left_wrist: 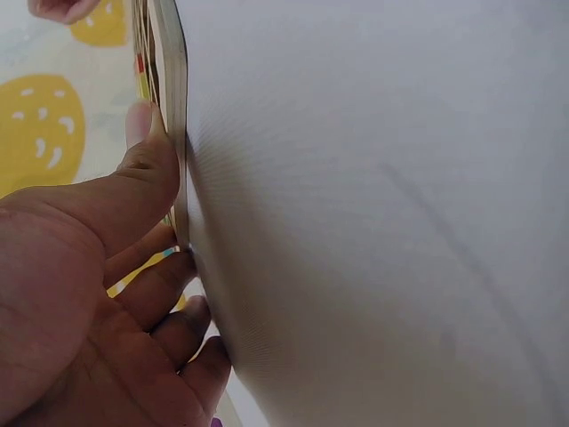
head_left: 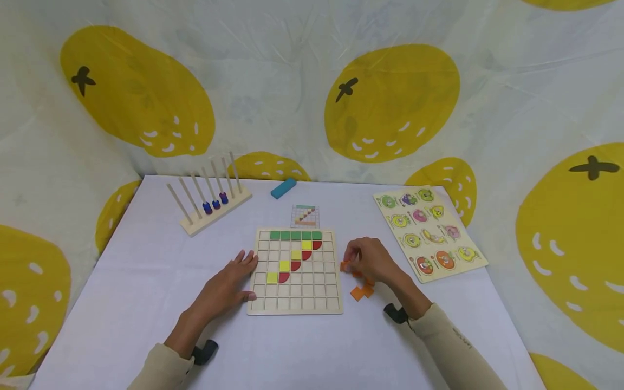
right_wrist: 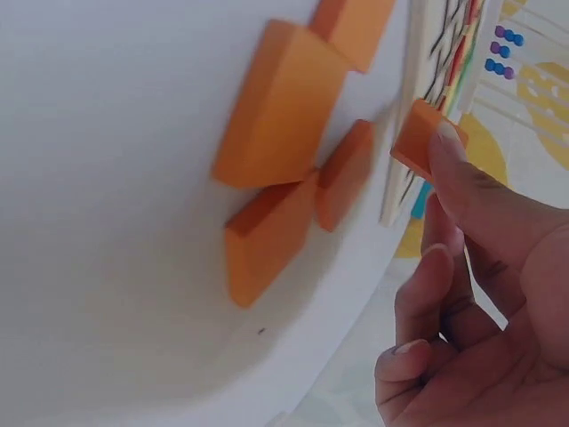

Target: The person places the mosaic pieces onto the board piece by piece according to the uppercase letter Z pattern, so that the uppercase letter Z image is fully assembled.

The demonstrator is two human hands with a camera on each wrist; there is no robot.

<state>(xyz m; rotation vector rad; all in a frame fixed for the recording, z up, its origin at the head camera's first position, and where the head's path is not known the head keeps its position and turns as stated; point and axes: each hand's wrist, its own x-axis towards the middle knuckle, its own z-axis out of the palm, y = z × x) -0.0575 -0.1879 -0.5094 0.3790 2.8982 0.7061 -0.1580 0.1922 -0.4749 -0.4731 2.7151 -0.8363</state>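
Note:
My left hand (head_left: 229,284) rests against the left edge of a wooden grid board (head_left: 312,303), its thumb on the rim, as the left wrist view (left_wrist: 147,173) also shows. In the board's cells lie a row of green squares (head_left: 296,235) and a diagonal of yellow squares (head_left: 284,266) beside red quarter-circles (head_left: 295,266). Just off the board's right side, my right hand (head_left: 372,259) pinches an orange square tile (right_wrist: 418,138) between thumb and finger. Several more orange tiles (head_left: 361,292) lie on the cloth below that hand, partly hidden by it in the head view.
Behind the board lies a small pattern card (head_left: 305,215). A peg stand (head_left: 216,214) with blue and red beads is at the back left, near a teal block (head_left: 284,188). A fruit puzzle board (head_left: 429,233) lies to the right on the white tablecloth (head_left: 273,352).

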